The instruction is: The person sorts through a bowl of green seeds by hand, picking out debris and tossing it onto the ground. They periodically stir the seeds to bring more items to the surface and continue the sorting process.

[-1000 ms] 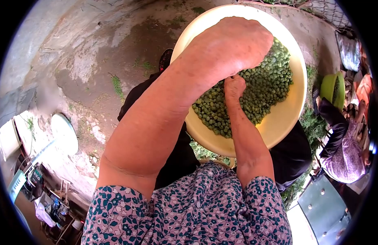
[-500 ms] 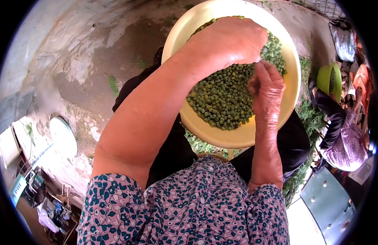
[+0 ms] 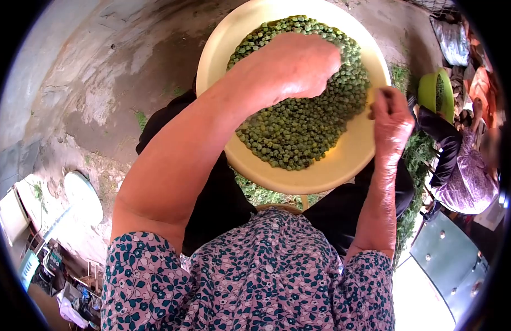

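Observation:
A wide cream basin (image 3: 255, 168) rests over my lap, holding a broad heap of small round green berries (image 3: 291, 135). My left hand (image 3: 308, 63) reaches across the heap, back uppermost and fingers curled under, close over the berries. What it holds, if anything, is hidden beneath it. At the basin's right rim is my right hand (image 3: 393, 113), its fingers bent in toward the thumb and slightly blurred. Nothing large shows in its grasp.
A person in a purple patterned top (image 3: 468, 185) sits at the right, beside a green basin (image 3: 432, 94). A metal panel (image 3: 446, 248) lies at lower right. Green sprigs (image 3: 415, 151) are on the ground by my right leg. A pale round object (image 3: 83, 197) stands at left.
My hands were together over the right part of the berries and have parted. The right hand moved right to the rim; the left shifted slightly left and down. The basin appears farther left in view.

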Demonstrator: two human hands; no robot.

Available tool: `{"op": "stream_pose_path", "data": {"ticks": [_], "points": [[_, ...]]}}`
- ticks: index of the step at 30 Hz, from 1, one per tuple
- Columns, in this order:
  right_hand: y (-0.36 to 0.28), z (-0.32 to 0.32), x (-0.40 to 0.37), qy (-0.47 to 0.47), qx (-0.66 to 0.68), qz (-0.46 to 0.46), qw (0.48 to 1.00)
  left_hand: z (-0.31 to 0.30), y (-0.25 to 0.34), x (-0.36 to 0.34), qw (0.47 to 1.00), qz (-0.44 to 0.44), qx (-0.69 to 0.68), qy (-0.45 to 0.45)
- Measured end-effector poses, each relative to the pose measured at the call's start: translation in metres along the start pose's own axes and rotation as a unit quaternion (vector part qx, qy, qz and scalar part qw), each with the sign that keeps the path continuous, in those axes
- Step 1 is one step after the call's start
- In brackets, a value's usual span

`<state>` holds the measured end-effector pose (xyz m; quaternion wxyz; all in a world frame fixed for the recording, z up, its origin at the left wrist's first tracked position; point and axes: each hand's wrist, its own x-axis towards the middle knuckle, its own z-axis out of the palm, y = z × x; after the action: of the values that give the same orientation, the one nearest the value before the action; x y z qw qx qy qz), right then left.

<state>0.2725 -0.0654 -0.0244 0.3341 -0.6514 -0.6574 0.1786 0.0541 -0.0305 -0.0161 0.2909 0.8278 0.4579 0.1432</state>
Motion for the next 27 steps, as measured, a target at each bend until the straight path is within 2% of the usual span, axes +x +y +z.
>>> {"op": "stream_pose_path", "data": {"ticks": [2, 3, 4, 6, 7, 10, 11, 12, 14, 15, 16, 18, 20, 21, 22, 24, 26, 27], "points": [[0.051, -0.026, 0.016, 0.099, -0.071, -0.001, 0.993, 0.003, 0.0, -0.005, 0.998, 0.002, 0.05, -0.044], [0.07, -0.04, 0.021, 0.141, -0.077, 0.028, 0.987, 0.005, 0.0, -0.005, 0.994, 0.006, 0.068, -0.08], [0.093, -0.056, 0.024, 0.17, -0.146, 0.01, 0.974, 0.005, 0.001, -0.005, 0.995, 0.009, 0.066, -0.079], [0.13, -0.077, 0.028, 0.186, -0.279, -0.05, 0.941, 0.004, 0.003, -0.009, 0.989, -0.007, 0.071, -0.131], [0.141, -0.077, 0.027, 0.187, -0.28, -0.05, 0.94, 0.006, -0.004, -0.012, 0.993, 0.045, 0.043, -0.096], [0.111, -0.051, 0.016, 0.19, -0.064, 0.111, 0.973, -0.005, -0.005, -0.017, 0.995, 0.054, 0.04, -0.072], [0.116, -0.041, 0.011, 0.162, -0.035, 0.118, 0.979, -0.009, -0.002, -0.016, 0.995, 0.018, 0.023, -0.096], [0.119, -0.029, 0.007, 0.133, -0.006, 0.125, 0.983, -0.008, -0.004, -0.015, 0.995, 0.02, 0.023, -0.096], [0.116, -0.004, -0.003, 0.113, 0.169, 0.254, 0.946, 0.0, -0.013, -0.013, 0.996, 0.025, 0.067, -0.06], [0.119, 0.003, -0.008, 0.114, 0.247, 0.287, 0.919, 0.001, -0.018, -0.014, 0.996, 0.047, 0.069, -0.036], [0.121, 0.008, -0.012, 0.103, 0.249, 0.318, 0.909, 0.002, -0.02, -0.014, 0.996, 0.048, 0.068, -0.037], [0.14, 0.015, -0.022, 0.008, 0.167, 0.3, 0.939, 0.002, -0.023, -0.015, 0.996, 0.059, 0.059, -0.016], [0.155, 0.023, -0.02, -0.158, -0.05, 0.262, 0.951, 0.0, -0.02, -0.015, 0.997, 0.066, 0.042, -0.01], [0.164, 0.035, -0.025, -0.173, -0.196, 0.144, 0.954, -0.001, -0.017, -0.012, 0.997, 0.048, 0.059, -0.033], [0.174, 0.04, -0.029, -0.172, -0.195, 0.144, 0.955, -0.002, -0.015, -0.01, 0.995, 0.029, 0.077, -0.056], [0.166, 0.055, -0.036, -0.222, -0.411, 0.019, 0.884, 0.002, -0.018, -0.009, 0.995, 0.033, 0.077, -0.048], [0.177, 0.064, -0.041, -0.215, -0.381, 0.007, 0.899, 0.003, -0.019, -0.009, 0.996, 0.036, 0.076, -0.04], [0.177, 0.068, -0.044, -0.225, -0.412, -0.002, 0.883, 0.002, -0.018, -0.009, 0.995, 0.032, 0.086, -0.046]]}}
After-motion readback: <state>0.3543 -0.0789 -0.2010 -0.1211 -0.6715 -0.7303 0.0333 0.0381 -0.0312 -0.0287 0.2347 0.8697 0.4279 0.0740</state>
